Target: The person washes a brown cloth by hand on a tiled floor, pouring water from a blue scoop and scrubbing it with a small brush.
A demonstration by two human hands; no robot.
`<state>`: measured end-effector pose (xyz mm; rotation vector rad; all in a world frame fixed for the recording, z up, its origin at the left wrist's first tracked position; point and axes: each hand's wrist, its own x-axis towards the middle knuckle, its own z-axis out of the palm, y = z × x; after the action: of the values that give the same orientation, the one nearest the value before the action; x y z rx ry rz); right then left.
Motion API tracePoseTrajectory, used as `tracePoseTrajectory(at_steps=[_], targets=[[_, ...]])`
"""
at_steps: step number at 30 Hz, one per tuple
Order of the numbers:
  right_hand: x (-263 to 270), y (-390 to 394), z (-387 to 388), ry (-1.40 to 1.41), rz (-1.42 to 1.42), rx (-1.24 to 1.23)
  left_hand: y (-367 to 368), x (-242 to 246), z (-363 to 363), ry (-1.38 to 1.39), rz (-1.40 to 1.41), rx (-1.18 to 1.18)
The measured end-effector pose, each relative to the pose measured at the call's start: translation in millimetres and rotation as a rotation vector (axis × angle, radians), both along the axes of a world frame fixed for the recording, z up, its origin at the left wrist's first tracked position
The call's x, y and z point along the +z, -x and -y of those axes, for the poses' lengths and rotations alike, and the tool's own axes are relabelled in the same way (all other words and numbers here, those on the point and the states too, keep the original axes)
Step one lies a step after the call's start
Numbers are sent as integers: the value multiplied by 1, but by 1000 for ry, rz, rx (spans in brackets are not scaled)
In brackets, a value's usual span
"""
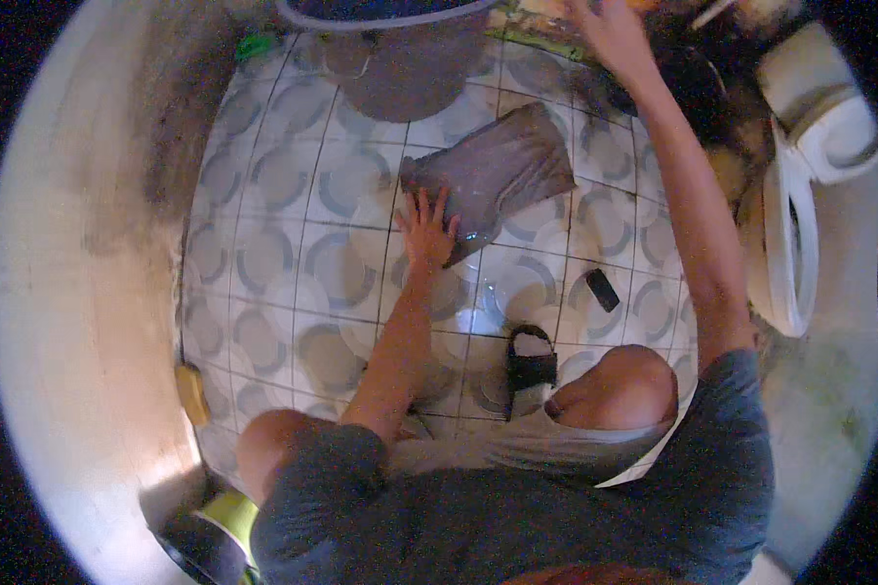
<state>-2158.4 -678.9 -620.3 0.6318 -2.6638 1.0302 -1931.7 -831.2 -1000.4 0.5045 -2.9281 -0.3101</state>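
Note:
A brownish-grey cloth garment (508, 157), seemingly wet, lies spread out and creased on the patterned tile floor (336, 270). My left hand (428, 228) rests flat on its near left end, fingers spread, gripping nothing. Suds or shiny wet spots show beside that hand. My right arm stretches far forward, and my right hand (606, 28) is at the top edge, among blurred things on a ledge. Its fingers are partly cut off, so I cannot tell whether it holds anything. On the tiles to the right of the garment's near end is a small dark rectangular object (603, 290).
A large tub with a grey rim (329, 25) stands ahead. A white toilet seat (805, 256) is at the right. By my knees lies a black-strapped sandal (533, 369). A yellow block (192, 395) sits against the left wall (95, 292), with a lime-green container (233, 515) behind.

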Motion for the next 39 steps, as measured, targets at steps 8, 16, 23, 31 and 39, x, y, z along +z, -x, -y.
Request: tracePoseTrajectory(at_steps=[8,16,23,31,39], targets=[[-11,59,192,-966,-151,406,-7,2,10,19,58,30],[-114,194,196,-508,629,339,17,20,-46,-106,1,-59],[-47,174,208,-924,45,822,7,4,-11,-38,-4,31],[55,53,44,882,861,399,6,-1,-5,17,60,49],[70,-27,-145,774,805,389,13,-7,-10,42,-4,49]])
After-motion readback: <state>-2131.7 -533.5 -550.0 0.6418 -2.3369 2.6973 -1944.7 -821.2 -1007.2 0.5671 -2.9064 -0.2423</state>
